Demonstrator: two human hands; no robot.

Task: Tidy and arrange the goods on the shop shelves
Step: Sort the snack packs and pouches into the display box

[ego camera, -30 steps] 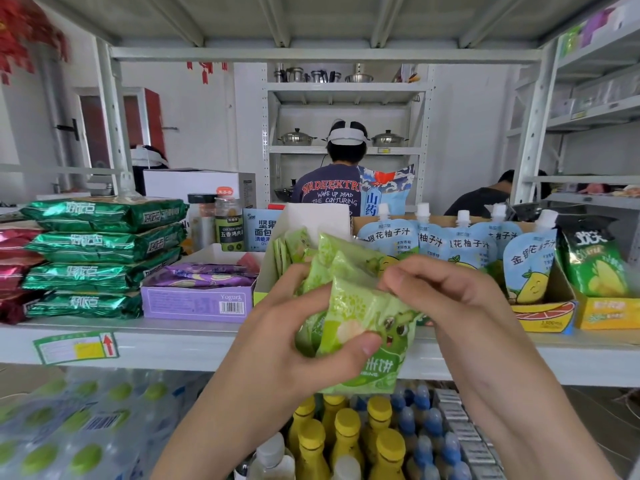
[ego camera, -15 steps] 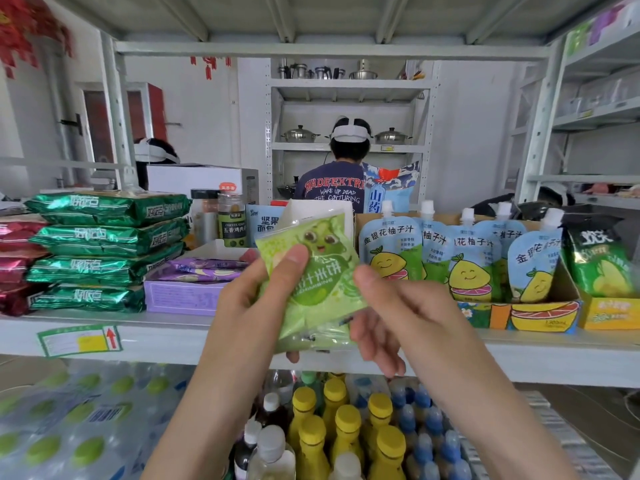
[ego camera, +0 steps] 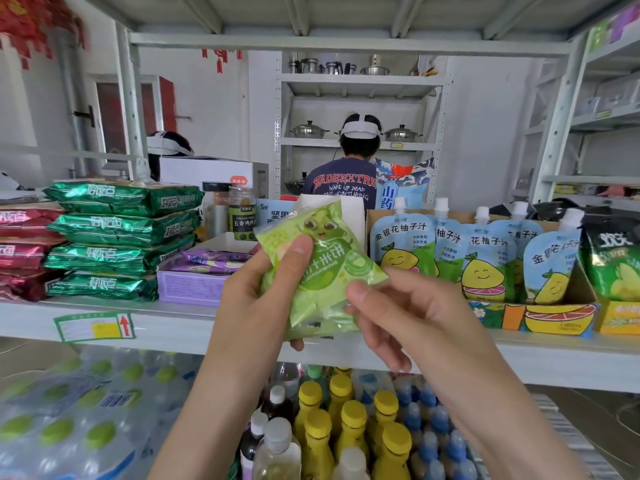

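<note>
Head view: left hand [ego camera: 256, 306] grips green snack packet [ego camera: 322, 271], thumb across front; right hand [ego camera: 408, 317] pinches its lower corner. Hold label facing out, slot upright into white carton [ego camera: 351, 216].

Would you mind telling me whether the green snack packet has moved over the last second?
Yes. The green snack packet has moved up: its lower end hung below the shelf edge before and now sits in front of that edge.

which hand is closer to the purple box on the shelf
Left. The left hand grips the green packet just right of the purple box; the right hand is at the packet's far edge, farther away.
</note>
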